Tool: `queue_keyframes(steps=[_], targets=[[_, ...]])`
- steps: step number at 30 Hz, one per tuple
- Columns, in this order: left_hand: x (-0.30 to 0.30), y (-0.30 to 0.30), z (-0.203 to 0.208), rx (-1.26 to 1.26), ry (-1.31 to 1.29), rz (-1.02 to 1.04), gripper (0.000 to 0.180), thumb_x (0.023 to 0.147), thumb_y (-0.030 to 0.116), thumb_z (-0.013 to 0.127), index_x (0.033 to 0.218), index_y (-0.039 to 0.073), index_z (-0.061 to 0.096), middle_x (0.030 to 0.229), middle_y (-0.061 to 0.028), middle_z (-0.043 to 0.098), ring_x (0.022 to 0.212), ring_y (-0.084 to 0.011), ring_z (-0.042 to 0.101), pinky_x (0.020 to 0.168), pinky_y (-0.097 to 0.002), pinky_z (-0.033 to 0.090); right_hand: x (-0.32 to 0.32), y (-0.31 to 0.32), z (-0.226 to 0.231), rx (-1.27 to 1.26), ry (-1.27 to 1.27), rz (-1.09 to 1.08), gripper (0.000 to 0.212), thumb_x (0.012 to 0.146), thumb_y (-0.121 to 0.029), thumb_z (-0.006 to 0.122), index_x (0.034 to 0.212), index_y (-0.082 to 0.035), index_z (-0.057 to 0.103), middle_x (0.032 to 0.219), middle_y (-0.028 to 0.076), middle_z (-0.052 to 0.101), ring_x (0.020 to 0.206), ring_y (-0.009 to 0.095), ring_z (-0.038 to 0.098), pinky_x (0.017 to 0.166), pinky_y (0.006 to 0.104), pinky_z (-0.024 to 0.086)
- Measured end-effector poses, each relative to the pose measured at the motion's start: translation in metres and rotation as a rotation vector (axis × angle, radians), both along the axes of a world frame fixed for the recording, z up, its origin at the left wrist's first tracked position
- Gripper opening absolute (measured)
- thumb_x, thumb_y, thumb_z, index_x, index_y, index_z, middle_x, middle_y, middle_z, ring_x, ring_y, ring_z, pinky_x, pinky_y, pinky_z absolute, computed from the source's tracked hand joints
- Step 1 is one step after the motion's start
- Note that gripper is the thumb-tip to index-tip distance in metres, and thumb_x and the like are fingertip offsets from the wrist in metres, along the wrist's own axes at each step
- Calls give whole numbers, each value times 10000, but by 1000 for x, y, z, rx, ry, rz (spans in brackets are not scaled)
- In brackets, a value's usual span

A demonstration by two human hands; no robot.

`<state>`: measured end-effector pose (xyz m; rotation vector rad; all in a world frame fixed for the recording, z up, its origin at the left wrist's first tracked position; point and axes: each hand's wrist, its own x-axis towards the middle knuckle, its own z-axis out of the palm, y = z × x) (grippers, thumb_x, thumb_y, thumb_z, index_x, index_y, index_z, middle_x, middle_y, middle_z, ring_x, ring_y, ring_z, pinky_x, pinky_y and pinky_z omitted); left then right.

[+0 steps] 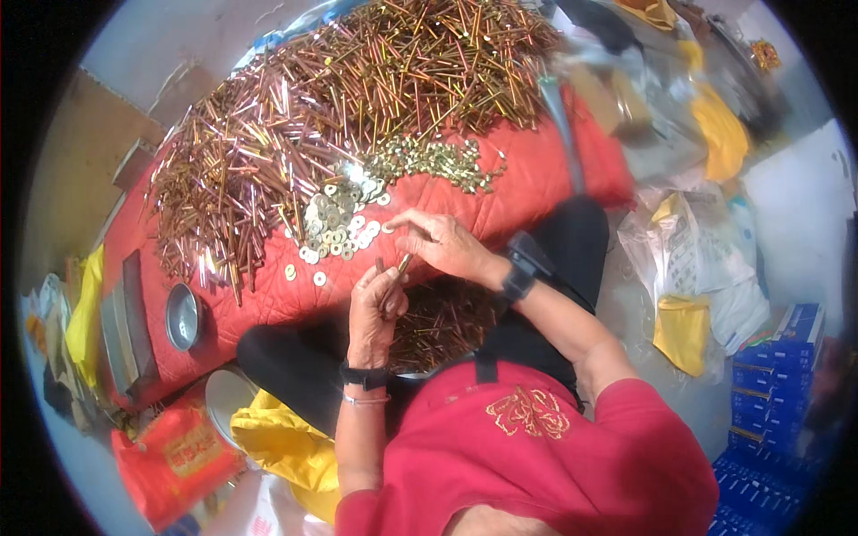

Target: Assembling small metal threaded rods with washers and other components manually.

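My left hand (379,302) is closed around a few slim bronze-coloured metal bolts, their ends sticking up past the fingers. The tip of one bolt (405,263) shows between my two hands. My right hand (449,247) is at the near edge of a heap of flat round washers (335,223). Its index finger reaches out to a washer at the heap's right side, with the thumb apart below. Small brassy nuts (424,163) lie just beyond the washers. Behind and to the left spreads a big pile of long bolts (393,76).
The piles rest on a red quilted cloth (536,161). A round metal bowl (183,317) sits at left. More bolts (442,326) lie between my legs. Blue boxes (778,384) are stacked at right, near plastic bags (702,250). A red bag (174,460) is at lower left.
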<state>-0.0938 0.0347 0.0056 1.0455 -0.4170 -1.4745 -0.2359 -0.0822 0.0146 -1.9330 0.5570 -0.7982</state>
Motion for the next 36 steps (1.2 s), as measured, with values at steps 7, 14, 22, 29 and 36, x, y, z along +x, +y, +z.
queue_keyframes(steps=[7,14,22,29,36], targets=[[0,0,-1,43,-42,-8,199,894,212,578,848,19,581,521,59,381,410,-63,303,439,-233,277,2,-1,3,105,117,52,249,916,-146,549,1143,-53,595,936,114,649,881,233,640,783,333,488],[3,-3,2,51,-44,5,140,892,159,587,840,29,583,562,36,441,419,-58,338,432,-225,279,4,-13,-11,-10,42,118,264,923,-136,543,1172,-59,586,882,63,636,760,103,597,707,276,486],[16,-5,1,-97,-890,60,201,883,162,586,798,-6,515,739,-34,420,721,-135,423,652,-294,370,2,-111,-8,-701,221,-360,145,870,-159,539,930,-60,626,935,114,615,899,297,588,776,399,483],[27,-42,-32,-321,-1435,282,86,798,42,630,883,35,612,904,-130,571,807,-312,529,722,-391,437,8,-178,-36,-1063,615,-497,112,754,-66,574,842,-132,595,862,-1,568,945,225,552,802,410,393],[-3,-65,-36,-514,-1582,164,156,787,43,666,939,24,642,982,-126,623,911,-318,557,802,-389,449,1,-165,-8,-1216,256,-544,97,805,-45,542,870,-116,556,861,27,575,958,206,552,866,412,366]])
